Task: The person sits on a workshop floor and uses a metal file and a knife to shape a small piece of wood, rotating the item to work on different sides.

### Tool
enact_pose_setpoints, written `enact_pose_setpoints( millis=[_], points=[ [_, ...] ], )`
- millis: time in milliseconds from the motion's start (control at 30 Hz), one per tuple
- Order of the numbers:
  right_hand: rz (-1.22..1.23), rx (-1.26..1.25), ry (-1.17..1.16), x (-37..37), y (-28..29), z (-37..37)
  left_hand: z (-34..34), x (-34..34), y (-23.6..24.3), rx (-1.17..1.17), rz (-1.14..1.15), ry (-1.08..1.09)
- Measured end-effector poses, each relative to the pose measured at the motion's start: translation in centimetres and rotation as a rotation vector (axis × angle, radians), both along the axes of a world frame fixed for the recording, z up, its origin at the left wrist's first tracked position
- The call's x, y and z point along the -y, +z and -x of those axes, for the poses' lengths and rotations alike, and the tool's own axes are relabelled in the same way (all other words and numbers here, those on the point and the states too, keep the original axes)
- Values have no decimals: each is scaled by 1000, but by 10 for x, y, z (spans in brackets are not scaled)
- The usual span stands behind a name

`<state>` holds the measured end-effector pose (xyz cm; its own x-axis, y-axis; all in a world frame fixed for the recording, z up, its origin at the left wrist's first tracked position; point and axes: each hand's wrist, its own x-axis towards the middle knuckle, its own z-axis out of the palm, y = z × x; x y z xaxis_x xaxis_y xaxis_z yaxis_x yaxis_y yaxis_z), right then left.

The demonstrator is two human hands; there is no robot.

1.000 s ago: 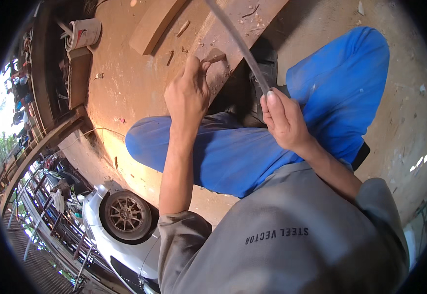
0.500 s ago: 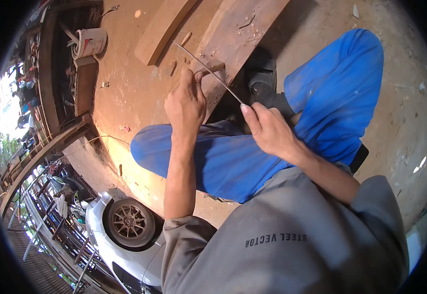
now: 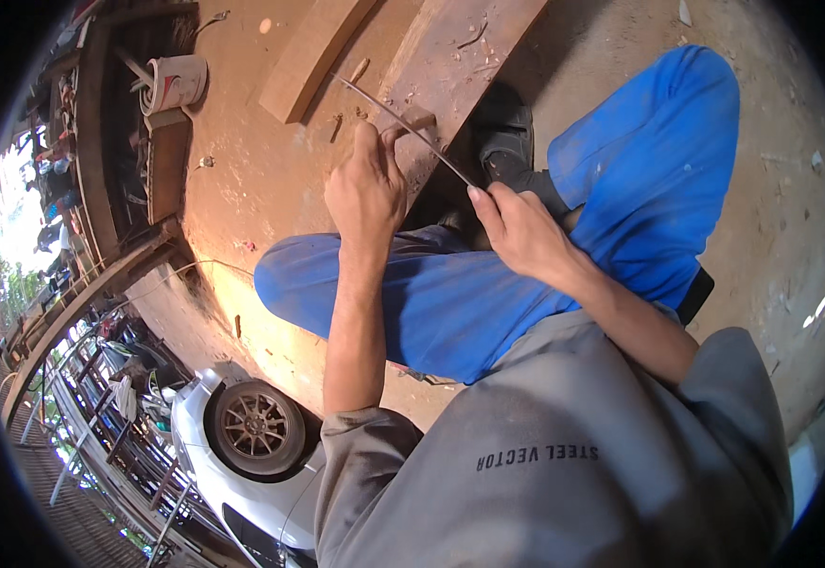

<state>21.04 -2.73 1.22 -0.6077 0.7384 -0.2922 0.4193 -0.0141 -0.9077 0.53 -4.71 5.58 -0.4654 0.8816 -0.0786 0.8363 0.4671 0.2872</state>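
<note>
My left hand is closed on a small brown wood piece, whose end juts out past the fingers over a wide plank. Gripped at its near end by my right hand is a long thin metal tool; whether it is a file or a blade I cannot tell. It slants up to the left, crossing the wood piece close to my left fingertips. My right thumb lies along the tool's near end, and its handle, if any, is hidden in the palm. Shavings and chips lie on the plank.
A squared wooden beam lies left of the plank, with a small wood sliver between them. My blue-trousered legs are folded around the work. A white bucket stands at far left; a silver car is at lower left.
Both hands have shifted slightly, with the tool still across the wood piece. My right hand has moved a little up and to the right. Both grips stay the same.
</note>
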Motion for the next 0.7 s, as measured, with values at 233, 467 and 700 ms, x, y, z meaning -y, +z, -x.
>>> enact_pose_setpoints(
  millis=[233, 467, 700],
  points=[
    [-55, 23, 0, -3, 8, 4, 2, 4, -6, -41, -137, -34],
    [-45, -42, -38, -6, 9, 4, 5, -2, -5, -45, -72, -26],
    [-51, -52, -36, -11, 5, 4, 6, 0, -9, -72, -137, -40]
  ],
)
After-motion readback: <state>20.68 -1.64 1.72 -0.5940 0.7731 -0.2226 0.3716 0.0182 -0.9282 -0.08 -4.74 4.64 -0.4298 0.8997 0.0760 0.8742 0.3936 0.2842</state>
